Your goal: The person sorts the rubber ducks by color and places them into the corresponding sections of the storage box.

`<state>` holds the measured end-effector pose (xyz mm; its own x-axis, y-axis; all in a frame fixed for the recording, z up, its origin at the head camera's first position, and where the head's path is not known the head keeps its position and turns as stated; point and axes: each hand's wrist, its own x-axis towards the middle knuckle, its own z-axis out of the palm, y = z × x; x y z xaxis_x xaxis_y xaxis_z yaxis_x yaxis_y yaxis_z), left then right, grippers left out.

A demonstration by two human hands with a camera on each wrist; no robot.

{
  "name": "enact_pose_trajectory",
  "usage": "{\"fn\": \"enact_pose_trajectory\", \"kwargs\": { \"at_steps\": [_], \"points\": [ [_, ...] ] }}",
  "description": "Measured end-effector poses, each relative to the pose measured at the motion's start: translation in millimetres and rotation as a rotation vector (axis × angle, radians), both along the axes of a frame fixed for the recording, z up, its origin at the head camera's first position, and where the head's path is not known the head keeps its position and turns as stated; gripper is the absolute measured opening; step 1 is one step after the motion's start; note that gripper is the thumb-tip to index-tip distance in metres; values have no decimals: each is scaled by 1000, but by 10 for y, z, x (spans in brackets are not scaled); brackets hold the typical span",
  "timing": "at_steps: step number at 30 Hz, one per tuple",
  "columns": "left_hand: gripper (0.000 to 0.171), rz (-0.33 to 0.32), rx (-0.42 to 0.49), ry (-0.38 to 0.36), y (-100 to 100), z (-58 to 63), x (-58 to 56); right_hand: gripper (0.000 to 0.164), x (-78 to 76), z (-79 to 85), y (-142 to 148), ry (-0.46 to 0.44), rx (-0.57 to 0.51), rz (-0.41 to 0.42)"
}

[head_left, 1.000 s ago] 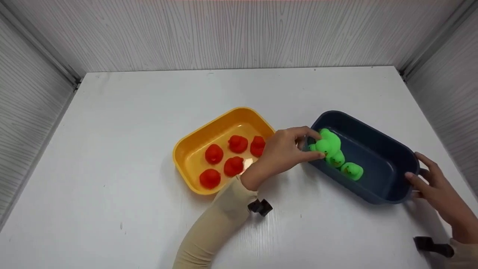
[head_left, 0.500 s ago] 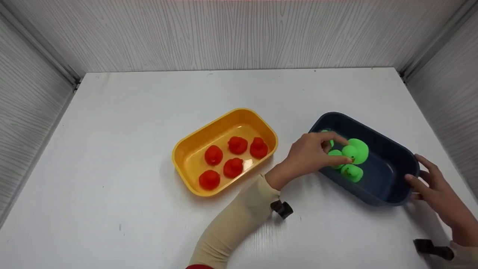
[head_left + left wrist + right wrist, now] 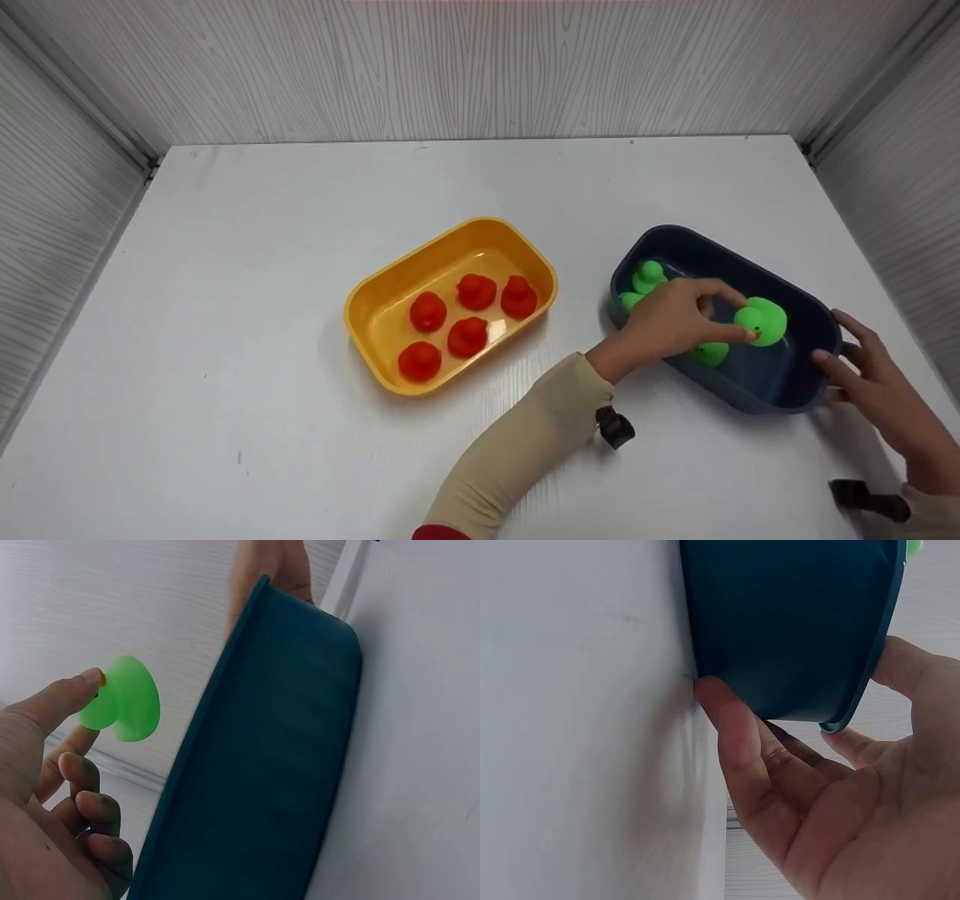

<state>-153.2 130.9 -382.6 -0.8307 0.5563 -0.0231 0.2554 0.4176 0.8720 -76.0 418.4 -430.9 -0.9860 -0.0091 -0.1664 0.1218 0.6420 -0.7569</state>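
Note:
My left hand (image 3: 671, 319) pinches a green toy duck (image 3: 766, 322) by its head between thumb and forefinger. In the left wrist view the duck (image 3: 136, 701) is held above the rim of the dark blue bin (image 3: 247, 757), with the other fingers curled beneath. Inside the bin (image 3: 735, 251) are more green ducks (image 3: 649, 276), partly covered by the left hand in the head view. My right hand (image 3: 874, 382) grips the bin's right end. In the right wrist view its thumb lies at the rim and its fingers (image 3: 739, 739) reach down along the outer wall.
Left of the blue bin stands a yellow bin (image 3: 390, 274) holding several red toy ducks (image 3: 466, 337). Both bins are on a white table (image 3: 225, 337). A pale wood-grained panel (image 3: 480, 71) rises at the back, with similar panels on both sides.
My left hand has moved right with the green duck, from the left end of the blue bin towards its right end. The right hand stays on the bin.

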Motion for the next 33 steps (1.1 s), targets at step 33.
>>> {"fn": "enact_pose_trajectory", "kwargs": {
  "at_steps": [33],
  "points": [
    [38, -104, -561, 147, 600, -87, 44, 66, 19, 4, -11, 16, -7, 22]
  ]
}}
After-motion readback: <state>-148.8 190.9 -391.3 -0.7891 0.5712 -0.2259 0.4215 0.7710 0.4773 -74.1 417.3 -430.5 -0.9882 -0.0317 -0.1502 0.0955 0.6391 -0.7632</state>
